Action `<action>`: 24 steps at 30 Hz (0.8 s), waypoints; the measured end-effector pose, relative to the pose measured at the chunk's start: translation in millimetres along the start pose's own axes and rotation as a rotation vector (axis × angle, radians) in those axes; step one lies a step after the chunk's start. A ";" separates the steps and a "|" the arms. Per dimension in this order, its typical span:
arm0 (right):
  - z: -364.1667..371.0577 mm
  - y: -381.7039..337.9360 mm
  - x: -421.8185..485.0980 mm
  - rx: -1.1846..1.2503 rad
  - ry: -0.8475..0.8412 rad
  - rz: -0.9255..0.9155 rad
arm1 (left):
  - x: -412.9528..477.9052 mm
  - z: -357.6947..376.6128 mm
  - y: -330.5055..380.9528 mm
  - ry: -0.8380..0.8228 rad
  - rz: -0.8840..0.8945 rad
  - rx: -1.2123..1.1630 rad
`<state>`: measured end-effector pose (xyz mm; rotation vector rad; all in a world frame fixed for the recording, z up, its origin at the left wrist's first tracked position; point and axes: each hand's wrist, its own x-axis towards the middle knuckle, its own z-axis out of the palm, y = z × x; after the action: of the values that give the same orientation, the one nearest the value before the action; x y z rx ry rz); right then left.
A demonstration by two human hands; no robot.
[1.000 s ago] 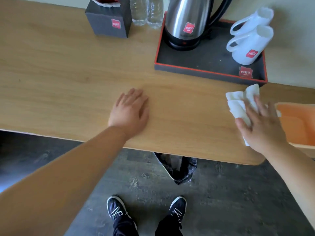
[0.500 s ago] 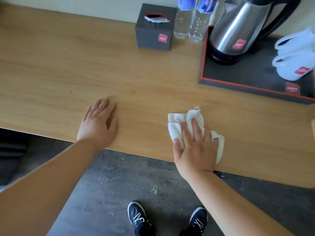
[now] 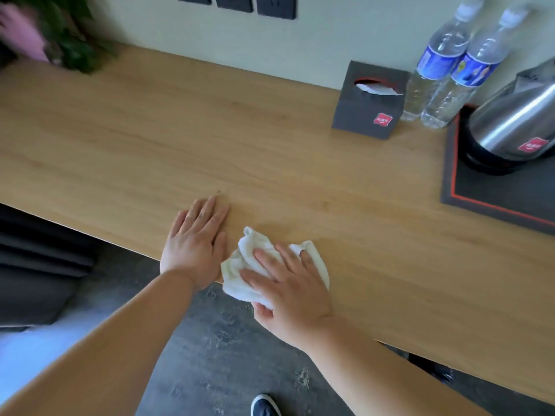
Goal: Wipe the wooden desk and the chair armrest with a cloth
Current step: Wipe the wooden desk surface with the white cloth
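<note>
The wooden desk [image 3: 270, 151] runs across the view under a pale wall. A crumpled white cloth [image 3: 240, 265] lies at the desk's front edge, partly hanging over it. My right hand [image 3: 288, 289] presses down on the cloth with fingers spread over it and the thumb curled under its edge. My left hand [image 3: 195, 244] rests flat on the desk, palm down, fingers together, just left of the cloth and touching it. No chair armrest is clearly visible.
A dark tissue box [image 3: 369, 100] stands at the back right, two water bottles [image 3: 444, 67] beside it, then a steel kettle [image 3: 510, 127] on a black tray [image 3: 480, 199]. A blurred plant [image 3: 66, 37] sits at the back left. Dark furniture [image 3: 36, 265] is below the desk's left end.
My right hand has slid the cloth leftward along the front edge until it meets my left hand. The view has shifted left, bringing the plant in and losing the mugs.
</note>
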<state>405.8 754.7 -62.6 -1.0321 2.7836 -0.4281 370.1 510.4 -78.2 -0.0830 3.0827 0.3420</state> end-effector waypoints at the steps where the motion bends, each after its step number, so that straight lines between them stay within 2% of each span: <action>1: -2.2 4.6 -8.1 0.006 0.028 -0.078 | 0.1 -0.6 1.2 0.005 0.003 0.004; 3: -5.8 11.0 -26.0 0.029 0.082 -0.207 | 1.1 -2.6 3.3 0.008 0.000 0.009; 5: -13.9 14.4 -40.8 0.090 0.108 -0.234 | 1.7 -4.4 3.4 0.010 -0.002 0.004; 8: -43.2 24.8 -39.2 0.202 0.212 -0.046 | 1.4 -0.7 2.6 -0.006 -0.001 0.002; 11: -82.7 61.4 1.0 0.165 0.314 0.230 | 1.8 0.8 1.4 -0.004 -0.009 -0.009; 14: -99.0 112.5 47.7 0.038 0.284 0.395 | 1.5 2.5 0.2 0.016 -0.001 -0.035; 16: -90.0 128.7 70.2 0.002 0.240 0.414 | 1.7 5.6 -0.9 0.025 0.000 -0.037; 18: -69.0 120.2 78.0 -0.055 0.201 0.313 | 2.0 8.4 -2.0 0.042 -0.005 -0.038; 21: -26.4 83.0 44.6 -0.011 0.150 -0.083 | 1.4 11.5 -3.4 0.079 0.006 -0.052; 23: -3.2 26.6 13.3 0.033 0.168 -0.304 | 0.9 11.6 -3.2 0.089 0.014 -0.058; 24: -3.9 -2.0 -1.5 0.056 0.143 -0.297 | 0.9 11.4 -3.0 0.087 0.009 -0.059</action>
<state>407.2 755.0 -58.2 -1.4612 2.7247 -0.6349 369.7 509.9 -90.0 -0.0879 3.1593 0.4421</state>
